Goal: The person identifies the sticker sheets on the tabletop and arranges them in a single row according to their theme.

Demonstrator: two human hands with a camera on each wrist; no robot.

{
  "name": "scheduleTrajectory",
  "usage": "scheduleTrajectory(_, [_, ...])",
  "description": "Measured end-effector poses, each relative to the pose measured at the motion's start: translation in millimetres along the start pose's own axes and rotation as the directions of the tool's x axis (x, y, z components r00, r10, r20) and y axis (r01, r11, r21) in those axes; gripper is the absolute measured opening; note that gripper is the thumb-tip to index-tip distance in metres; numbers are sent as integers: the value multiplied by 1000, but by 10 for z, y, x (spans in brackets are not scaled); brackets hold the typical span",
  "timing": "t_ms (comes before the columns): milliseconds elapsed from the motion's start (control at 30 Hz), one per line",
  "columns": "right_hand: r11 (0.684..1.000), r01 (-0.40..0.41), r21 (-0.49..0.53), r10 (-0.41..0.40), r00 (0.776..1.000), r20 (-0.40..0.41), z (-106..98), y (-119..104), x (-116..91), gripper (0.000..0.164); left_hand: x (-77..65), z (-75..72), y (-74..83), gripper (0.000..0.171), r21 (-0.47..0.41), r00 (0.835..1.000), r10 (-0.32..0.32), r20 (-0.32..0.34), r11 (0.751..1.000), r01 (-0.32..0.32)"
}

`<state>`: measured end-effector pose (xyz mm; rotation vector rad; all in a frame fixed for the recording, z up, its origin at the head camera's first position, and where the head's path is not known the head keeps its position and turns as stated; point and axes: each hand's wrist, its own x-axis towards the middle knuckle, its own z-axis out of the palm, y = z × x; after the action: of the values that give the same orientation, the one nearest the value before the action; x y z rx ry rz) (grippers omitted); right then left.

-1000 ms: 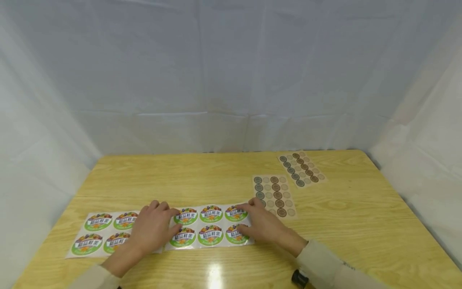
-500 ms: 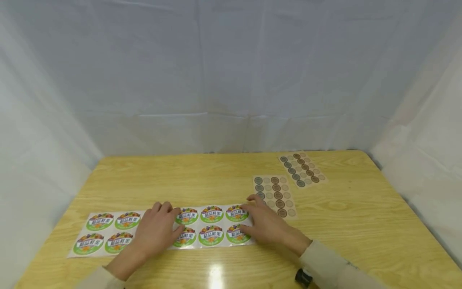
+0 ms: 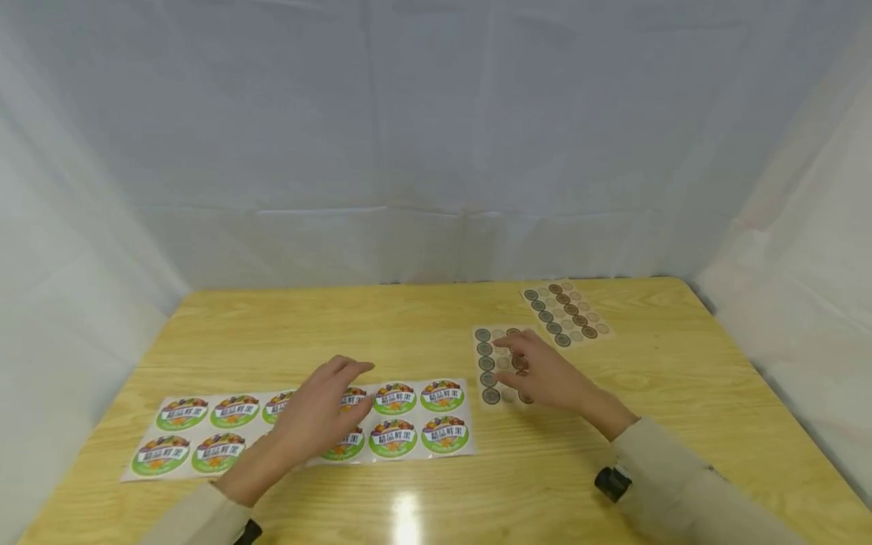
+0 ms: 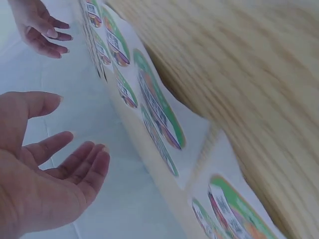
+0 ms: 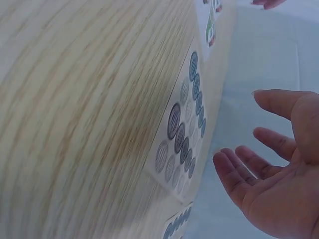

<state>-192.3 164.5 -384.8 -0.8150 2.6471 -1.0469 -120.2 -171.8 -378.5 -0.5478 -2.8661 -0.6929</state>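
Note:
Two white sticker sheets with large fruit labels lie side by side along the front of the table: a left fruit sticker sheet (image 3: pixel 188 435) and a right fruit sticker sheet (image 3: pixel 418 416). My left hand (image 3: pixel 316 412) hovers over where they meet, fingers spread and holding nothing; the left wrist view shows a gap between the hand and the fruit labels (image 4: pixel 159 107). Over the nearer beige sheet of small round stickers (image 3: pixel 487 371) is my right hand (image 3: pixel 548 375), thumb and fingers apart. The right wrist view shows this round sticker sheet (image 5: pixel 182 129) flat on the wood, below the empty fingers.
A second beige sheet of round stickers (image 3: pixel 565 312) lies at an angle farther back on the right. The wooden table (image 3: pixel 681 424) ends against a pale sheet hung as a backdrop (image 3: pixel 436 151), with white sheeting on both sides.
Both hands have lifted off the fruit sticker sheets. My right hand has moved right and away from me, over the nearer round sticker sheet; my left hand has moved slightly right and forward.

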Motion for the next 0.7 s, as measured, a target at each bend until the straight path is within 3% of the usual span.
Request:
scheduleTrajectory(167, [995, -26, 92, 31, 998, -47, -106, 200, -32, 50, 164, 73, 73, 50, -174, 998, -26, 58, 984, 36])
scheduleTrajectory(433, [988, -84, 131, 96, 991, -95, -168, 422, -49, 54, 458, 217, 214, 56, -341, 995, 5, 100, 940, 30])
scheduleTrajectory(700, [978, -155, 140, 175, 973, -148, -148, 580, 14, 61, 765, 431, 362, 60, -510, 987, -74, 144, 849, 138])
